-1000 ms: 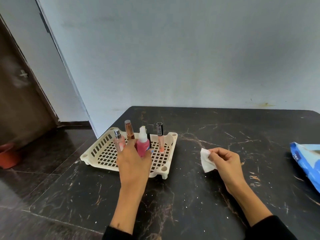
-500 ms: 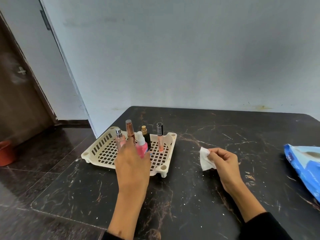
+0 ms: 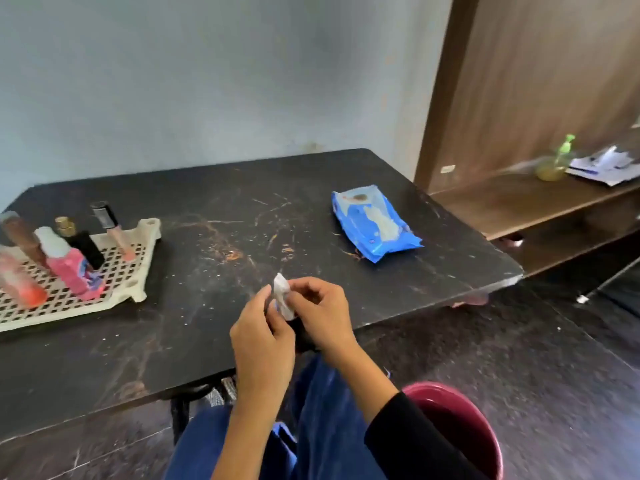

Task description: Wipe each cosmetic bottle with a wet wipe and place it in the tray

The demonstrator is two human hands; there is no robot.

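Hands together at centre: your left hand (image 3: 261,332) and right hand (image 3: 320,311) both pinch the crumpled wet wipe (image 3: 283,296), likely balling it up to discard. Bottles, the pink bottle (image 3: 71,268) among them, stand in the tray (image 3: 140,271) at ten o'clock, well apart from you. Wipes pack (image 3: 375,223) lies at one o'clock on the tabletop (image 3: 221,237).

Counts: 1 cream lattice tray (image 3: 143,271). 5 bottles in it: 1 pink bottle with white cap (image 3: 69,268), 1 black bottle with gold cap (image 3: 83,245), 1 slim peach tube with dark cap (image 3: 116,230), 1 brown tube (image 3: 22,239), 1 blurred pinkish-orange bottle (image 3: 17,284) at the left edge. 1 white wipe (image 3: 283,296). 2 hands: left hand (image 3: 261,336), right hand (image 3: 323,311). 1 blue wipes pack (image 3: 375,225). 1 black table (image 3: 225,216). 1 maroon bucket (image 3: 460,424). 1 green-topped pump bottle (image 3: 554,161) on 1 wooden shelf (image 3: 502,199). 1 pile of papers (image 3: 606,164), sheets not countable.
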